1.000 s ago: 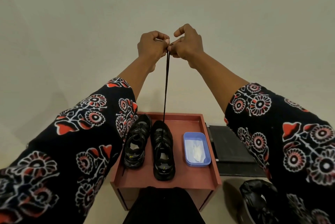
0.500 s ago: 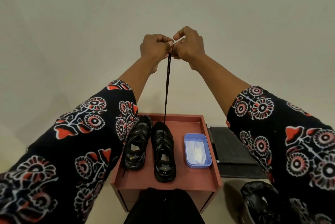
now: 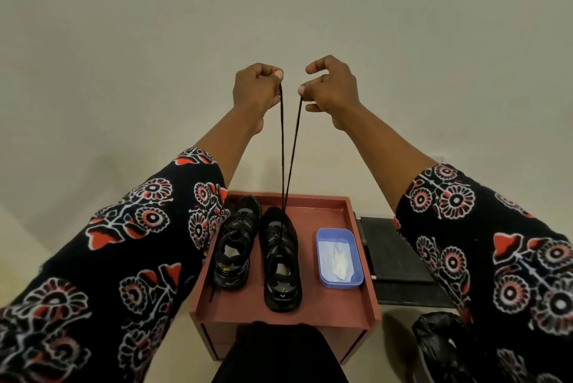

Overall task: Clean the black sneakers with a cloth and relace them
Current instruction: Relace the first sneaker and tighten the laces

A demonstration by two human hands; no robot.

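Head view: no readable writing shows; small yellow marks on the two black sneakers (image 3: 281, 258) are too tiny to read. Left hand (image 3: 255, 89) and right hand (image 3: 330, 88) each pinch one end of the black lace (image 3: 282, 150), raised taut from the right-side sneaker on the red table (image 3: 341, 305) below them. Patterned sleeves (image 3: 124, 243) hide part of that table beside a blue tray (image 3: 339, 258).

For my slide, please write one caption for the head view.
Both hands, left hand and right hand, hold up the lace ends of one black sneaker.
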